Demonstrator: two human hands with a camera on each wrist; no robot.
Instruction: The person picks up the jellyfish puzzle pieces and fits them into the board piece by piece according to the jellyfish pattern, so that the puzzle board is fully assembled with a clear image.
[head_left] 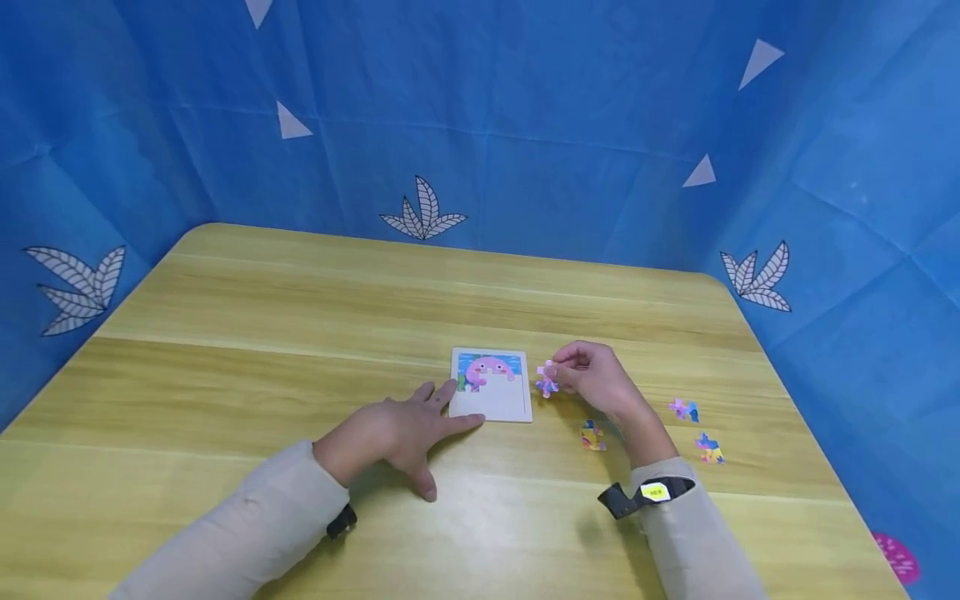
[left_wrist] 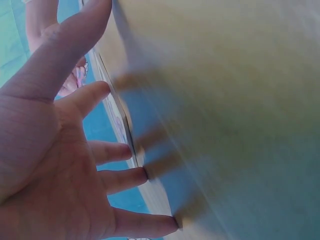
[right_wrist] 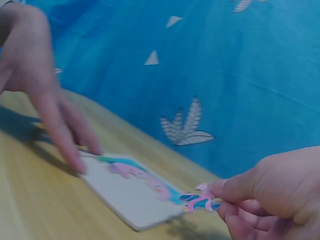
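A square puzzle board point(head_left: 504, 408) with a white frame lies on the table, its upper part filled with pieces that show a pink sea creature on blue. My left hand point(head_left: 412, 429) has its fingers spread, fingertips at the board's left and near edges; in the left wrist view these fingers point(left_wrist: 125, 180) are straight. Just right of the board, my right hand point(head_left: 596, 379) pinches a pink and blue jigsaw piece point(head_left: 547, 383) between thumb and fingers. The right wrist view shows this piece point(right_wrist: 199, 201) held above the table beside the board's edge.
Three loose jigsaw pieces lie right of the board: a yellow one point(head_left: 593, 436) near the right forearm, a pink and blue one point(head_left: 684, 409), and a blue and yellow one point(head_left: 708, 448). A blue patterned curtain point(head_left: 480, 108) stands behind the wooden table point(head_left: 300, 292).
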